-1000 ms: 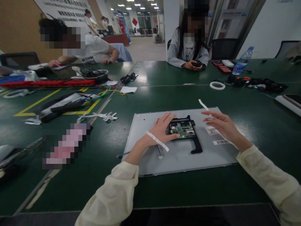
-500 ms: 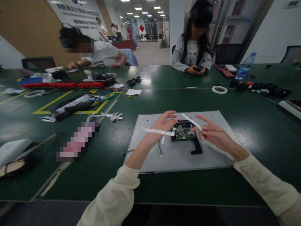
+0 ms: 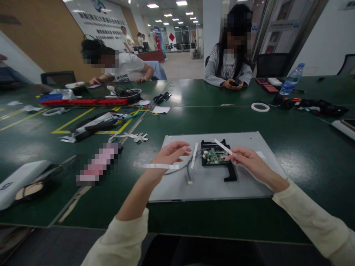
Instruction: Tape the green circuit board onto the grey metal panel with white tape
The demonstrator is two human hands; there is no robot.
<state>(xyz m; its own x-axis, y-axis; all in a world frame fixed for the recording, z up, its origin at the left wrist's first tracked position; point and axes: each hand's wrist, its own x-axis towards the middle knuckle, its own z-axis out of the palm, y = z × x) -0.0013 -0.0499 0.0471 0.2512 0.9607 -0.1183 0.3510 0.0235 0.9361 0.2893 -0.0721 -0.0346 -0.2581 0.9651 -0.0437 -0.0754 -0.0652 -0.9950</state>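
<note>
My right hand (image 3: 246, 162) pinches a short strip of white tape (image 3: 222, 146) by one end, and the strip points up and left over the circuit board (image 3: 215, 156). That green board sits in a black bracket (image 3: 230, 173) on a grey panel (image 3: 172, 192). My left hand (image 3: 173, 153) is open over the left part of the panel, its fingers curved and holding nothing. Another white strip clings to that wrist and sticks out to the left. A third strip lies on the panel between my hands, across grey cables (image 3: 189, 175) that run from the board.
A roll of white tape (image 3: 260, 107) and a water bottle (image 3: 292, 79) are farther back on the right. Crumpled tape strips (image 3: 135, 137), a black pouch (image 3: 94, 123) and a red power strip (image 3: 94, 102) lie to the left. Two people sit across the green table (image 3: 210, 120).
My left hand has moved left, away from the board, uncovering the strip on the panel. My right hand's fingers have closed together around its strip. The view has shifted slightly.
</note>
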